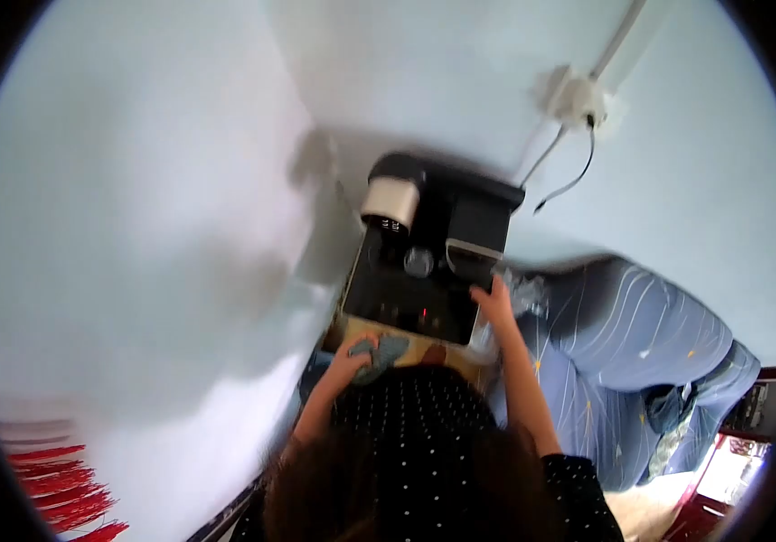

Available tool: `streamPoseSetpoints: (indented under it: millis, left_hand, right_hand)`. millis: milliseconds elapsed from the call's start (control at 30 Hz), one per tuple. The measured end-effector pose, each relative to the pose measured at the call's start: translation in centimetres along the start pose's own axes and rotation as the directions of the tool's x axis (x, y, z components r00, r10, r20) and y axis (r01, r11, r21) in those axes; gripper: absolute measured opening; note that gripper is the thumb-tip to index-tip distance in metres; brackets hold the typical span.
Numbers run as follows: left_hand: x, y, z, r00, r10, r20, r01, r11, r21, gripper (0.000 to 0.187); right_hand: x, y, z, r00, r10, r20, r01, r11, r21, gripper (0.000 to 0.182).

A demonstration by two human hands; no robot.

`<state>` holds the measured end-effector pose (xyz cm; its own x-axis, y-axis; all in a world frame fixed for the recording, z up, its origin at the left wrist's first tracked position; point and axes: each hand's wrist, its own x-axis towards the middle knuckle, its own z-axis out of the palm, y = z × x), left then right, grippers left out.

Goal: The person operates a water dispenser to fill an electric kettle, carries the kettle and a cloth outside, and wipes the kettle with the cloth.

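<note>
I see pale blue walls [135,181] filling most of the view, with a blue patterned bed cover [641,343] to the right. No writing is readable anywhere. A black coffee machine [428,253] sits on a yellowish worktop [406,348] against the wall. My right hand [494,303] presses flat on the machine's right edge, fingers spread. My left hand [352,352] grips a grey cloth [383,354] on the worktop.

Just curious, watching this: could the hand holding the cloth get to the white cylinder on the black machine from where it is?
Probably yes. The left hand holds the cloth at the black machine's near edge, and nothing blocks the way to the white cylinder.
</note>
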<state>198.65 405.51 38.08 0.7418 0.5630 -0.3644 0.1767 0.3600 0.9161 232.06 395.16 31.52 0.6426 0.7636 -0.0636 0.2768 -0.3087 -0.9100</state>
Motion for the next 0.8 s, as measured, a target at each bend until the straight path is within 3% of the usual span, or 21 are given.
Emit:
streamPoseSetpoints:
  millis: [33,100,167,367,567,800]
  left_hand:
    - [-0.4,2.3,0.7,1.0,-0.026,-0.014,0.026,1.0,0.011,0.025]
    - [0.1,1.8,0.3,0.999,0.049,-0.021,-0.048,0.998,0.034,0.022]
    - [-0.1,3.4,0.8,0.998,-0.034,-0.059,0.032,0.999,-0.028,0.022]
    - [0.1,3.8,0.7,0.998,0.011,-0.058,-0.01,1.0,0.019,0.022]
    - [0.8,4.5,0.5,0.996,-0.084,-0.036,0.085,0.996,0.021,0.024]
    - [2.1,4.5,1.0,0.998,0.057,-0.001,-0.057,0.997,0.052,0.02]
  right_hand:
    - [-0.1,0.6,0.2,0.999,-0.033,-0.022,0.033,0.999,-0.004,0.034]
    - [-0.3,-0.4,0.1,0.996,0.088,0.012,-0.089,0.994,0.06,0.036]
    - [-0.1,0.5,0.1,0.996,0.087,0.004,-0.087,0.994,0.061,0.035]
    - [-0.1,0.3,0.4,0.995,0.099,-0.015,-0.097,0.989,0.109,0.033]
    - [-0.2,-0.1,0.2,0.997,0.077,-0.03,-0.075,0.996,0.049,0.033]
    - [-0.2,-0.2,0.4,0.997,0.061,-0.036,-0.058,0.994,0.089,0.031]
